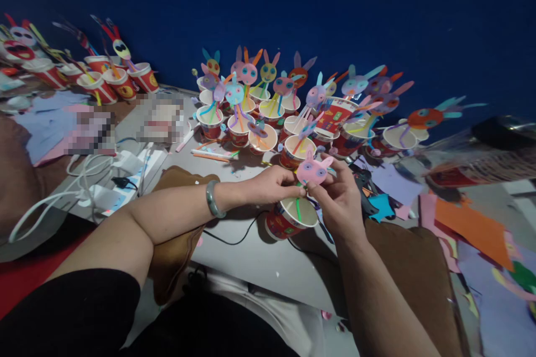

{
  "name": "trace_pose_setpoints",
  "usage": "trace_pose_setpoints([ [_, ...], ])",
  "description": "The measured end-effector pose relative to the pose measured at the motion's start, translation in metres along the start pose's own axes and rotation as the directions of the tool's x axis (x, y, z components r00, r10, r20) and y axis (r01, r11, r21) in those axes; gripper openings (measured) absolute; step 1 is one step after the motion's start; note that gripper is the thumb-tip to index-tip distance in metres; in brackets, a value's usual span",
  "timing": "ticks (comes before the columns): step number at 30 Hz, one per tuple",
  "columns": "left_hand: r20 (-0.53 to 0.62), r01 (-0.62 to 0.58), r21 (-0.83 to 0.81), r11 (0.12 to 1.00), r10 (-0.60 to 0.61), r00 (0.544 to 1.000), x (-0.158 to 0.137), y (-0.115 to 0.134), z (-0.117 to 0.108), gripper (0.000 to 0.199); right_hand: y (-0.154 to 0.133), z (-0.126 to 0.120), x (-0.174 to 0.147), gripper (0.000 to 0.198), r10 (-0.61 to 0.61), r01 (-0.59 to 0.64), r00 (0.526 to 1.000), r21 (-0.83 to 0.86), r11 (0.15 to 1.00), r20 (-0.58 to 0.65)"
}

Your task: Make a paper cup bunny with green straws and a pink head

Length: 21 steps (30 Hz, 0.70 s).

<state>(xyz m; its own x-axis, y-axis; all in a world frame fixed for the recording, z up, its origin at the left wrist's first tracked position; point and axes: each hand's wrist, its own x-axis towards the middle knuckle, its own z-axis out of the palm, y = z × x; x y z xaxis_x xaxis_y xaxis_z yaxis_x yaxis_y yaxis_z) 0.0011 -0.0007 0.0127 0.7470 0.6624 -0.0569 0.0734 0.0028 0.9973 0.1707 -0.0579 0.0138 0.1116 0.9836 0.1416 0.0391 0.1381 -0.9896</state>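
Observation:
Above a red-patterned paper cup [280,225] on the table is a pink paper rabbit face [312,173] with two ears and ringed eyes. A green strip [298,210] runs from beneath the face down into the cup. My right hand [341,198] pinches the face, thumb at its lower edge and fingers behind. My left hand [270,184] is closed, thumb and fingers pressed together at the top of the green strip just under the face. The exact hold of the left fingertips is partly hidden. A bracelet sits on my left wrist.
Several paper cups with rabbit faces [234,91] stand behind my hands. More red-and-white cups [142,78] are at the far left. White cables [79,184] lie left. Orange paper [473,231], a blue scrap [381,207] and a brown cushion-like pad [406,268] lie right.

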Motion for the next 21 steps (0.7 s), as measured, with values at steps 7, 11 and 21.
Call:
trace_pose_setpoints([
  [7, -0.010, 0.012, -0.016, 1.000, -0.013, 1.000, 0.0001, 0.0026, 0.0007, 0.039, 0.0013, 0.0002, -0.0002, 0.063, -0.006, 0.006, 1.000, 0.022, 1.000, 0.005],
  [11, -0.012, 0.021, -0.016, 1.000, -0.021, 1.000, -0.0001, 0.0031, 0.0008, 0.039, 0.0010, 0.0003, -0.0002, 0.063, -0.011, 0.011, 1.000, 0.016, 1.000, 0.004],
  [21, -0.009, 0.010, -0.004, 1.000, -0.010, 1.000, 0.0003, 0.0033, 0.0001, 0.037, 0.0031, -0.0001, 0.0001, 0.064, -0.015, 0.014, 1.000, 0.027, 1.000, 0.013],
])
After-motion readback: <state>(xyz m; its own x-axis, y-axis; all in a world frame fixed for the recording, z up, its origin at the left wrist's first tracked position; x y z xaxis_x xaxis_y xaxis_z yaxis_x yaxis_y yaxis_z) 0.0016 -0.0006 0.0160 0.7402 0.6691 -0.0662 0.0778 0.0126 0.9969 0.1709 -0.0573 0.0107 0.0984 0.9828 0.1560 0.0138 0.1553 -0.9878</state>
